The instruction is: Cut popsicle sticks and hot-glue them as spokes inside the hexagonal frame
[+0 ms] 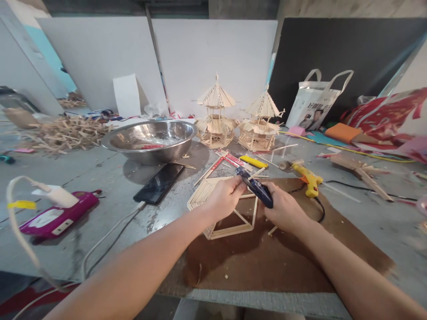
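Observation:
My right hand (285, 205) is closed around the handles of dark blue pliers (260, 192), whose jaws point up and left. My left hand (228, 196) is closed in a pinch beside the jaws. A thin wooden stick (256, 173) runs from its fingertips across the jaws and sticks out on the far side; the pinched end is hidden. Below both hands lies a flat polygonal frame of wooden sticks (233, 230), its left part filled with close-set sticks. The frame rests partly on a brown sheet (267, 262).
Two stick pagodas (216, 115) stand at the back, right of a steel basin (150, 142). Around me lie a phone (159, 183), a purple power strip (60, 215), a yellow cutter knife (253, 162) and a yellow glue gun (308, 178) with its cable. Stick scraps (63, 133) pile up at left.

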Demonstrator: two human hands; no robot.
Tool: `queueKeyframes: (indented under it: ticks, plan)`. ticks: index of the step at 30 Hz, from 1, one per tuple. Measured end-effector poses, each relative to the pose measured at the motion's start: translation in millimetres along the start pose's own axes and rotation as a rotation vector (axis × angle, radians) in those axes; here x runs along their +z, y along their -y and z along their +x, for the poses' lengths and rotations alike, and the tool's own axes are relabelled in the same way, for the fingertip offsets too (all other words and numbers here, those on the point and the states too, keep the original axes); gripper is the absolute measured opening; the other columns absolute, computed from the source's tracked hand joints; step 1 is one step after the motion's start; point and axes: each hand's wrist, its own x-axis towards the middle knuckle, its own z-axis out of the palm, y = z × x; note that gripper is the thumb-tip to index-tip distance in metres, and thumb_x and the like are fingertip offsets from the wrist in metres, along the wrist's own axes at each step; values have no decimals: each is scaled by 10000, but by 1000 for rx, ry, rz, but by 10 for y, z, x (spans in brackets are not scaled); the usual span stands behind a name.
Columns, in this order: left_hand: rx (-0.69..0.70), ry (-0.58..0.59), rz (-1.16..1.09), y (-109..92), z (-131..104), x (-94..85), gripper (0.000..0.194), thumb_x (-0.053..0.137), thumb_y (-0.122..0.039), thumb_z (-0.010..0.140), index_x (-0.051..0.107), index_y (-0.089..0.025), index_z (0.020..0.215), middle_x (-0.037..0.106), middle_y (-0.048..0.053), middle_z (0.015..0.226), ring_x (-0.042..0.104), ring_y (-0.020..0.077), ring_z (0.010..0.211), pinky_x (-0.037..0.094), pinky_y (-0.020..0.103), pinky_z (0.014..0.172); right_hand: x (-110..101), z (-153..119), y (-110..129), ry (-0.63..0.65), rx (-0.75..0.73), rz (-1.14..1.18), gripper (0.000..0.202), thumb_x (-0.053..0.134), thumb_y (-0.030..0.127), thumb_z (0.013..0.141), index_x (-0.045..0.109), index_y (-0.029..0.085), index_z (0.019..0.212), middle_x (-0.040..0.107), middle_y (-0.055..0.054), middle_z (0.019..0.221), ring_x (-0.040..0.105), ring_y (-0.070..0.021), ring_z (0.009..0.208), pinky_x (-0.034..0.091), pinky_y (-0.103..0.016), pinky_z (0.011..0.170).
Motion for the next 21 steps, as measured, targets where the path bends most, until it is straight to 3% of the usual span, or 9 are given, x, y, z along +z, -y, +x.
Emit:
queueKeyframes:
  ticks: [2,5,8,11,16,21]
  plan:
    - [-32,45,-139,-21,-5,12,240,396,-329,776,503,-143,668,487,-7,619,418,84,567,362,203,539,16,9,-37,-4,-56,87,449,437,124,606,404,198,1048,563,-53,926,524,-181,826,368,-272,700]
    - [-197,164,-481,-58,-20,19,254,431,-358,759,461,-143,626,354,-58,480,248,30,380,228,155,360,33,20,-104,-15,-135,156,493,435,101,603,374,198,1083,538,-55,976,500,-176,891,367,-278,758]
    - [-379,311,-778,-58,-33,12,246,465,-368,740,457,-151,624,217,-95,394,115,19,319,116,149,305,25,27,-142,-62,-222,152,519,445,110,605,345,195,1108,510,-64,1024,475,-181,932,358,-291,797]
    - [-483,397,-886,-20,-31,1,244,472,-356,741,467,-149,613,156,-104,369,84,18,299,83,148,293,7,27,-141,-109,-255,71,530,466,148,614,333,182,1126,505,-74,1029,467,-197,934,352,-312,806]
    - [-466,276,-859,13,16,-54,213,510,-303,724,464,-137,599,185,-99,389,87,6,311,64,143,309,32,59,-170,-161,-130,-115,535,484,241,638,343,168,1148,500,-98,1034,468,-231,932,346,-349,798]
    - [-365,94,-829,-6,63,-191,260,487,-377,730,431,-152,613,150,-100,411,97,14,327,70,147,329,90,168,-345,-154,95,-251,600,406,492,701,349,112,1161,513,-156,1019,483,-274,923,341,-384,771]
